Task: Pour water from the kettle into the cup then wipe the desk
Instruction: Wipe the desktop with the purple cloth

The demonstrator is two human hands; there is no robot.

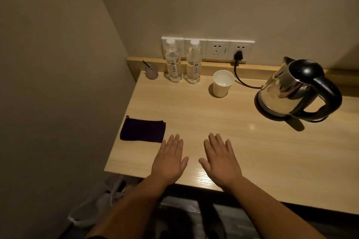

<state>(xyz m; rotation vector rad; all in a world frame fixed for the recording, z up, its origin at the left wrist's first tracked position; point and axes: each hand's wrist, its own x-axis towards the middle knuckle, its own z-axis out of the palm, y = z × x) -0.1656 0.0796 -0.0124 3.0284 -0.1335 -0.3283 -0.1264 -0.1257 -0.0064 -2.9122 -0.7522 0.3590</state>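
A steel kettle (287, 91) with a black lid and handle stands on its base at the right of the wooden desk (272, 151). A white paper cup (223, 83) stands upright near the back, left of the kettle. A dark purple folded cloth (142, 129) lies at the desk's left edge. My left hand (168, 160) and my right hand (220, 161) lie flat, palms down, near the front edge, fingers spread and holding nothing. The left hand's fingertips are just right of the cloth.
Two clear water bottles (182, 62) stand at the back by the wall sockets (217, 49). A small upturned glass-like object (152, 72) sits in the back left corner. The kettle's black cord (240, 75) runs behind the cup to a plug. Walls close the left and back.
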